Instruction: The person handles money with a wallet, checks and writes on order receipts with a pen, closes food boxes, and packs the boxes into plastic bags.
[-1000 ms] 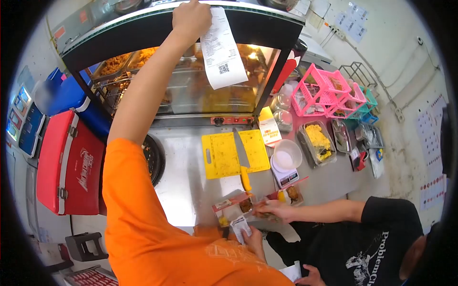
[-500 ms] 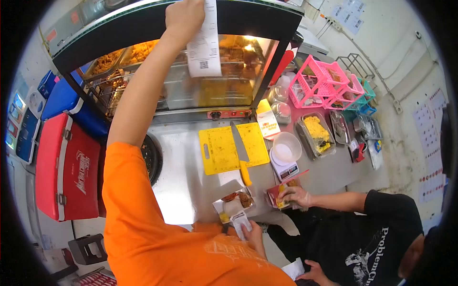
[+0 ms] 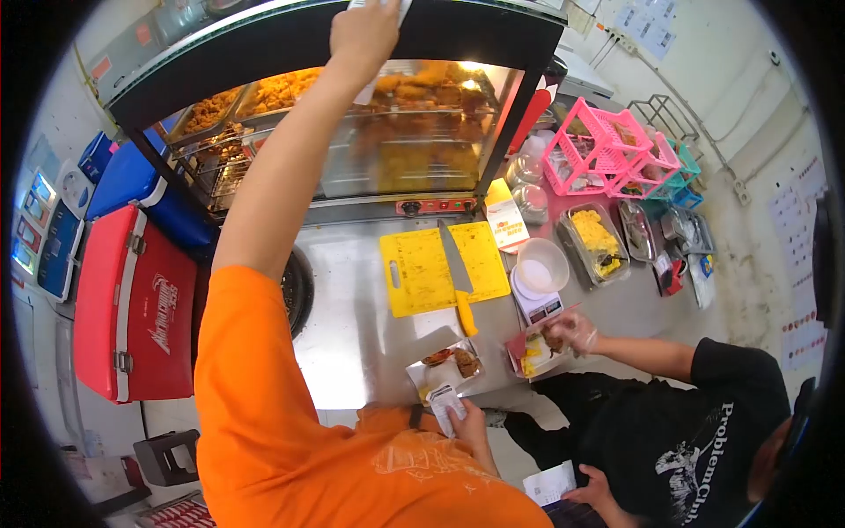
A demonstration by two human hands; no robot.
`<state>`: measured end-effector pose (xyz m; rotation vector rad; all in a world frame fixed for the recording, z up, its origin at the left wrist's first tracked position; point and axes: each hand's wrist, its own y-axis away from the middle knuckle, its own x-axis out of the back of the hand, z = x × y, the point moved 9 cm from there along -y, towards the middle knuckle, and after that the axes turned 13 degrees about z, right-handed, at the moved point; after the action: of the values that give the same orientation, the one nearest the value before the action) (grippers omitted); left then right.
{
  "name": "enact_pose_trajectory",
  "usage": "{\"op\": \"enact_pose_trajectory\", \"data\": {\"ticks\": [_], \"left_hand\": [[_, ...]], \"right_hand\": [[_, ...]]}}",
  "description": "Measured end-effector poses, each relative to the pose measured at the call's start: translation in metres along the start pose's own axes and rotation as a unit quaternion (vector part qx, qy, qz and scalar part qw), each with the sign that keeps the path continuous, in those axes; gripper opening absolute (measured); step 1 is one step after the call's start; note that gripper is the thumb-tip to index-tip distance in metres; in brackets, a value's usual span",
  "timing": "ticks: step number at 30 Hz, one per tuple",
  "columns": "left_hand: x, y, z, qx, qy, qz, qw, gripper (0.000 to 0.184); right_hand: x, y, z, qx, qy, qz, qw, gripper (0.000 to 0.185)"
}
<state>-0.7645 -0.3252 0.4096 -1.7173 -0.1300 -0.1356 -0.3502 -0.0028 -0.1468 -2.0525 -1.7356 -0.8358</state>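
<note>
My left hand (image 3: 365,37) reaches up to the top edge of the glass food warmer (image 3: 422,207), fingers closed on a paper receipt (image 3: 366,93). Most of that receipt is hidden behind the hand and wrist. Low in the view, my right hand (image 3: 471,424) grips a folded receipt (image 3: 445,405). Just beyond it on the steel counter sits an open food box (image 3: 425,374) with rice and browned pieces of food. A co-worker's gloved hand (image 3: 574,332) is over a second food box (image 3: 530,354), with a brown piece of food at the fingers.
On the counter, a knife (image 3: 454,260) lies across a yellow cutting board (image 3: 407,273). Nearby are a scale (image 3: 539,305) with a round tub (image 3: 543,264), a tray of yellow food (image 3: 594,238) and pink baskets (image 3: 581,145). A red cooler (image 3: 132,308) stands left.
My left hand has risen slightly rightward, and its receipt no longer hangs in full view before the warmer. The co-worker's gloved hand has lifted, now with a brown piece.
</note>
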Motion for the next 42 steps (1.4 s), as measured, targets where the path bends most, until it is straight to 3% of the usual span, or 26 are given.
{"op": "enact_pose_trajectory", "data": {"ticks": [4, 6, 8, 13, 16, 17, 22, 23, 26, 27, 30, 31, 34, 36, 37, 38, 39, 40, 41, 42], "left_hand": [[-0.024, 0.001, 0.009, 0.018, -0.044, -0.055, 0.997, 0.024], [-0.033, 0.004, 0.007, 0.061, -0.044, -0.060, 0.995, 0.034], [-0.022, 0.002, 0.006, 0.095, -0.030, -0.078, 0.992, 0.047], [-0.018, 0.002, 0.001, 0.091, -0.009, -0.137, 0.986, 0.048], [-0.032, 0.010, 0.002, 0.065, -0.077, -0.048, 0.994, 0.048], [-0.029, 0.010, -0.001, 0.081, -0.033, -0.093, 0.992, 0.050], [-0.028, -0.013, -0.012, 0.028, 0.027, -0.181, 0.983, 0.020], [-0.039, -0.014, -0.016, 0.013, 0.021, -0.244, 0.969, 0.017], [-0.046, -0.019, -0.009, -0.042, 0.051, -0.124, 0.990, 0.016], [-0.043, -0.019, 0.002, -0.045, 0.025, -0.242, 0.969, 0.022], [-0.025, -0.032, 0.011, 0.129, 0.118, -0.206, 0.963, 0.033], [-0.038, -0.031, 0.012, 0.091, 0.098, -0.256, 0.957, 0.050], [-0.003, -0.025, -0.020, 0.259, 0.155, -0.124, 0.945, 0.070], [0.027, 0.008, -0.013, 0.373, 0.425, -0.079, 0.821, 0.037], [0.039, 0.053, 0.006, 0.522, 0.546, -0.093, 0.649, 0.042], [0.076, 0.090, 0.042, 0.611, 0.574, -0.154, 0.523, 0.035], [0.086, 0.129, 0.076, 0.592, 0.663, -0.237, 0.393, 0.025], [0.109, 0.170, 0.111, 0.624, 0.686, -0.252, 0.276, 0.018], [0.124, 0.210, 0.139, 0.653, 0.677, -0.281, 0.189, 0.023], [0.133, 0.239, 0.161, 0.668, 0.672, -0.279, 0.157, 0.025]], "right_hand": [[-0.012, -0.001, -0.025, 0.027, 0.031, -0.060, 0.997, 0.032], [-0.004, -0.002, -0.059, 0.048, 0.010, -0.062, 0.997, 0.032], [-0.016, -0.002, -0.047, 0.056, 0.023, -0.075, 0.995, 0.033], [-0.018, -0.002, -0.041, 0.071, 0.032, -0.067, 0.995, 0.031], [-0.011, 0.006, -0.042, 0.038, 0.012, -0.056, 0.998, 0.030], [-0.005, 0.005, -0.050, 0.022, 0.009, -0.054, 0.998, 0.029], [-0.001, 0.006, -0.050, 0.047, 0.018, -0.032, 0.998, 0.027], [-0.005, 0.007, -0.042, 0.041, 0.020, -0.041, 0.998, 0.031], [-0.019, 0.009, -0.024, 0.013, 0.022, -0.072, 0.997, 0.034], [-0.021, 0.009, -0.026, 0.032, 0.024, -0.067, 0.997, 0.032], [-0.026, 0.006, -0.033, 0.049, 0.059, -0.082, 0.994, 0.030], [-0.025, 0.006, -0.037, 0.048, 0.059, -0.084, 0.994, 0.030], [-0.001, 0.004, -0.056, 0.053, 0.054, -0.041, 0.996, 0.031], [0.032, 0.005, -0.077, 0.051, 0.019, 0.048, 0.997, 0.035], [0.049, 0.007, -0.094, 0.048, -0.013, 0.091, 0.995, 0.038], [0.077, 0.001, -0.124, 0.028, -0.063, 0.129, 0.989, 0.043], [0.100, -0.007, -0.160, 0.109, -0.117, 0.159, 0.974, 0.049], [0.113, -0.015, -0.173, 0.069, -0.129, 0.179, 0.973, 0.047], [0.134, -0.025, -0.206, 0.116, -0.071, 0.231, 0.963, 0.038], [0.141, -0.039, -0.218, 0.129, -0.080, 0.215, 0.965, 0.033]]}}
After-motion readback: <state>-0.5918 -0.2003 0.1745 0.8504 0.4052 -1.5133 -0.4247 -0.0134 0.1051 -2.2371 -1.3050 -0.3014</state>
